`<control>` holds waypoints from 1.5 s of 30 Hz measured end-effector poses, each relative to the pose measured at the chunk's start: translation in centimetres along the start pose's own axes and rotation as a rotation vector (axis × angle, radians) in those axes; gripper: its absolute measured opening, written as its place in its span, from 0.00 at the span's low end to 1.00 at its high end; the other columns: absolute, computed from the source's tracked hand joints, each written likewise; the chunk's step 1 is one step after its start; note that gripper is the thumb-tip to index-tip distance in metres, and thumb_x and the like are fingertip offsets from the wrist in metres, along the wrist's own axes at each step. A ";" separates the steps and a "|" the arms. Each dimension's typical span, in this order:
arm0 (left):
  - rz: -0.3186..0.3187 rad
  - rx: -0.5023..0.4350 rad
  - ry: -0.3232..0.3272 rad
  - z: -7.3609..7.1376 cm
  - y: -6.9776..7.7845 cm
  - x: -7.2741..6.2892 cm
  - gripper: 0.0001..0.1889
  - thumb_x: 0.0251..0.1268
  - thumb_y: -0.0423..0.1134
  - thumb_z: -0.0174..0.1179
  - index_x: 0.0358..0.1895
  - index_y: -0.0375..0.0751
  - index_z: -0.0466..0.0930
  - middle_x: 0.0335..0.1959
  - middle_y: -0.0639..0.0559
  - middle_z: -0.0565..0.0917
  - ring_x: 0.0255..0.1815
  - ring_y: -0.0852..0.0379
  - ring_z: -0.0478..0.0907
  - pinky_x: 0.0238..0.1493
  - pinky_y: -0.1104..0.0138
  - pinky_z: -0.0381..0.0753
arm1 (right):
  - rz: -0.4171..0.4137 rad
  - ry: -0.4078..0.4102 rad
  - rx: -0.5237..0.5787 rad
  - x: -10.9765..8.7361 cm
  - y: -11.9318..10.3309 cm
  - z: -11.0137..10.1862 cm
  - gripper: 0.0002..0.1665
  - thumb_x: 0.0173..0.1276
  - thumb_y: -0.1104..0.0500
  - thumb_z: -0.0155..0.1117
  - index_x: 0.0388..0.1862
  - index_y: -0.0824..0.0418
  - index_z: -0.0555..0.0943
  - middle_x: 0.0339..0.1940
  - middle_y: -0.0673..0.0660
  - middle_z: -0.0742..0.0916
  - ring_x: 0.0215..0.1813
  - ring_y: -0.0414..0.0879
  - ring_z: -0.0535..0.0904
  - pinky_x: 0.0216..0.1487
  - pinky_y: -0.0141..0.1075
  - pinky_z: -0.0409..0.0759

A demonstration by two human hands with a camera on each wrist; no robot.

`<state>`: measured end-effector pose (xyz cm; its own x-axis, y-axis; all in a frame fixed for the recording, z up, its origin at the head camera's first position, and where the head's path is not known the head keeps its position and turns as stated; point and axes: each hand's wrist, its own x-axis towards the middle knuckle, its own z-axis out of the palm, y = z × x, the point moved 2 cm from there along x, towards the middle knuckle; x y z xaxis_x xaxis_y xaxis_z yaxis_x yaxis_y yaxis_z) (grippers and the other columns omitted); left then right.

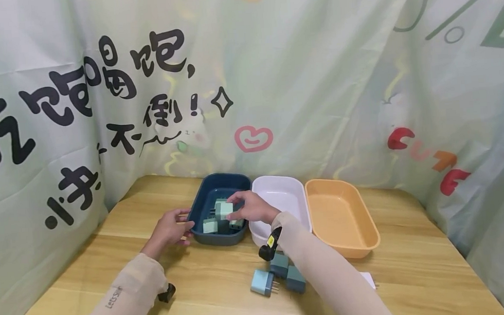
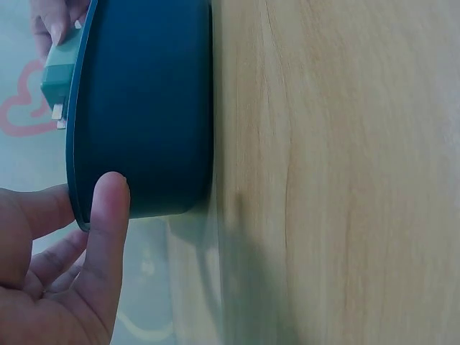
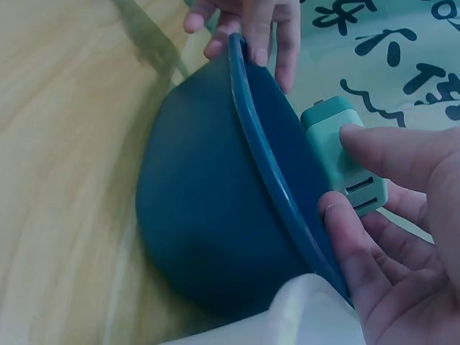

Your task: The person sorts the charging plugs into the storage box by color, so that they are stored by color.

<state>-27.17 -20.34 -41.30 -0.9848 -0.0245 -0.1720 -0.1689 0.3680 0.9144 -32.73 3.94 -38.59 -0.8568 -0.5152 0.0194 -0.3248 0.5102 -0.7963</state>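
Observation:
My right hand [image 1: 255, 207] holds a light-green charger [image 1: 224, 210] between thumb and fingers, over the dark blue bin [image 1: 216, 239]. In the right wrist view this charger [image 3: 346, 154] shows two USB slots facing the palm. Its metal prongs [image 2: 57, 113] appear past the bin's edge in the left wrist view. My left hand [image 1: 169, 230] pinches the bin's left rim, with the thumb against the outer wall. Inside the bin lie several similar green chargers [image 1: 210, 226], partly hidden by the held one.
A white bin [image 1: 280, 181] and an orange bin [image 1: 366, 218] stand in a row right of the blue one. In front of them lie blue-green chargers [image 1: 262, 282], beside my right forearm. A white charger [image 1: 368, 279] is partly covered by that forearm. A printed curtain [image 1: 309, 100] hangs behind.

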 end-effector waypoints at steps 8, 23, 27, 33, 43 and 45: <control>-0.012 -0.010 0.005 0.1 -0.1 0.2 0.24 0.69 0.27 0.55 0.68 0.35 0.66 0.59 0.32 0.73 0.32 0.49 0.80 0.27 0.60 0.85 | -0.004 0.024 0.001 1.3 1.0 -0.6 0.25 0.55 0.53 0.77 0.51 0.57 0.82 0.44 0.52 0.81 0.49 0.49 0.74 0.48 0.39 0.77; -0.010 -0.005 0.013 0.1 -0.3 0.1 0.25 0.69 0.28 0.56 0.68 0.37 0.67 0.60 0.32 0.72 0.32 0.50 0.80 0.27 0.60 0.85 | 0.086 0.090 0.091 2.3 1.7 -1.6 0.26 0.55 0.57 0.77 0.52 0.62 0.81 0.45 0.58 0.81 0.38 0.46 0.81 0.43 0.36 0.82; -0.003 0.001 0.017 0.1 -0.3 0.2 0.25 0.69 0.28 0.56 0.68 0.37 0.67 0.60 0.32 0.72 0.31 0.50 0.81 0.27 0.60 0.85 | 0.101 0.099 0.130 2.6 1.9 -1.6 0.26 0.56 0.59 0.76 0.52 0.64 0.80 0.44 0.59 0.81 0.34 0.46 0.84 0.42 0.36 0.83; -0.006 0.004 0.020 0.1 -0.3 0.2 0.25 0.69 0.28 0.56 0.68 0.37 0.67 0.59 0.33 0.73 0.32 0.50 0.81 0.26 0.61 0.85 | 0.121 0.102 0.118 2.8 1.9 -1.8 0.25 0.56 0.58 0.76 0.52 0.64 0.80 0.44 0.59 0.81 0.34 0.46 0.83 0.43 0.37 0.83; 0.011 0.003 0.017 0.1 -0.2 0.1 0.25 0.68 0.28 0.57 0.67 0.36 0.67 0.58 0.32 0.72 0.32 0.50 0.81 0.26 0.60 0.85 | 0.144 0.125 0.117 3.4 2.2 -2.0 0.26 0.55 0.57 0.77 0.51 0.63 0.80 0.44 0.59 0.82 0.33 0.47 0.82 0.42 0.37 0.83; 0.011 0.005 0.019 0.1 -0.2 0.1 0.25 0.68 0.28 0.57 0.67 0.36 0.67 0.58 0.32 0.73 0.31 0.50 0.81 0.26 0.60 0.85 | 0.146 0.128 0.112 3.5 2.2 -2.1 0.26 0.55 0.57 0.77 0.52 0.63 0.79 0.44 0.59 0.82 0.33 0.47 0.82 0.42 0.37 0.82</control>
<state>-27.23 -20.35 -41.57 -0.9872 -0.0381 -0.1548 -0.1578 0.3726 0.9145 -37.28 4.77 -39.03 -0.9379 -0.3457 -0.0303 -0.1528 0.4897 -0.8584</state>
